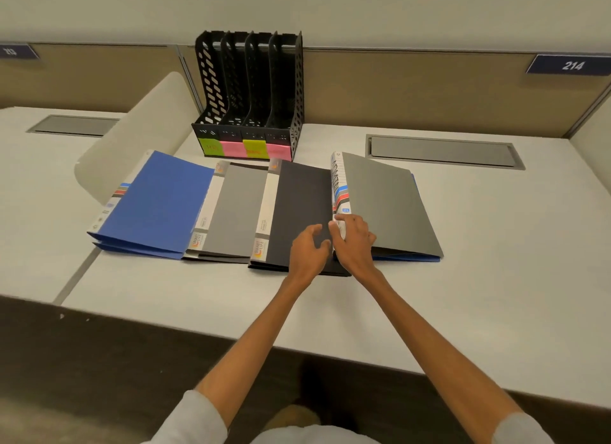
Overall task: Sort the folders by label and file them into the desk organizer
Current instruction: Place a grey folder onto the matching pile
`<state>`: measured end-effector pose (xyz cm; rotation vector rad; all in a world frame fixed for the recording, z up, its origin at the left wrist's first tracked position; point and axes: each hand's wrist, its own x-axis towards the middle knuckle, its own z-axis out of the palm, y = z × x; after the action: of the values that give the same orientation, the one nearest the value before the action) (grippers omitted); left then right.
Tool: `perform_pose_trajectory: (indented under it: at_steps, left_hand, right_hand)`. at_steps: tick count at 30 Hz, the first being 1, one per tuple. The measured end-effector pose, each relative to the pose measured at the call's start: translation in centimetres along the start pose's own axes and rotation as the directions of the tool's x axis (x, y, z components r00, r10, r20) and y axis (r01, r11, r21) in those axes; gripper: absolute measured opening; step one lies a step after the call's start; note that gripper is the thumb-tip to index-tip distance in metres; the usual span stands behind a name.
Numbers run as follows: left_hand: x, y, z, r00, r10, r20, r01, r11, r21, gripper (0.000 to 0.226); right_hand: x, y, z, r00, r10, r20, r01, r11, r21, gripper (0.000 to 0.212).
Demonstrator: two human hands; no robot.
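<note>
Several folders lie in an overlapping row on the desk (pixel 496 278): a blue folder (pixel 158 202) at the left, a light grey folder (pixel 236 208), a black folder (pixel 297 199) and a dark grey folder (pixel 393 205) at the right. My right hand (pixel 355 242) grips the dark grey folder's striped white spine near its front end, lifting that edge. My left hand (pixel 309 248) rests on the black folder with curled fingers, close beside the right hand. A black desk organizer (pixel 251 93) with several empty slots stands behind the row, with green and pink sticky labels (pixel 244 149) along its base.
A blue folder's edge (pixel 406 259) shows under the dark grey one. A pale curved divider (pixel 139 136) stands left of the organizer. A grey cable hatch (pixel 443 152) is set into the desk behind the right folder. A tan partition (pixel 413 89) with plate 214 backs the desk.
</note>
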<state>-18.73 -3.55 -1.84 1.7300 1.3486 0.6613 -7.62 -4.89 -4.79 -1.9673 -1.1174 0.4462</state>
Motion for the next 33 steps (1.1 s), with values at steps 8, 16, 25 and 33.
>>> perform_pose_trajectory:
  at_steps: [8,16,25,33]
  left_hand:
    - [-0.1,-1.5,-3.8,0.994,0.031,-0.109,-0.036,0.998,-0.046,0.043]
    - [3.2,-3.8,-8.1,0.99,0.029,-0.138,-0.037,0.998,-0.055,0.04]
    - [9.9,-8.1,-16.5,0.986,0.031,-0.166,-0.033,0.999,-0.009,0.04]
    - [13.4,-13.7,-23.9,0.98,0.01,-0.2,-0.02,0.999,-0.047,0.038]
  right_hand:
    - [-1.2,-2.9,2.0,0.998,-0.055,0.035,0.054,0.998,0.022,0.036]
    - [1.2,-5.8,5.1,0.997,-0.08,0.0,0.08,0.997,0.017,0.03]
    - [4.4,-12.4,13.0,0.996,-0.067,0.06,0.066,0.998,0.02,0.03]
    - [5.7,-17.7,21.6,0.992,-0.095,0.087,0.091,0.995,0.039,0.028]
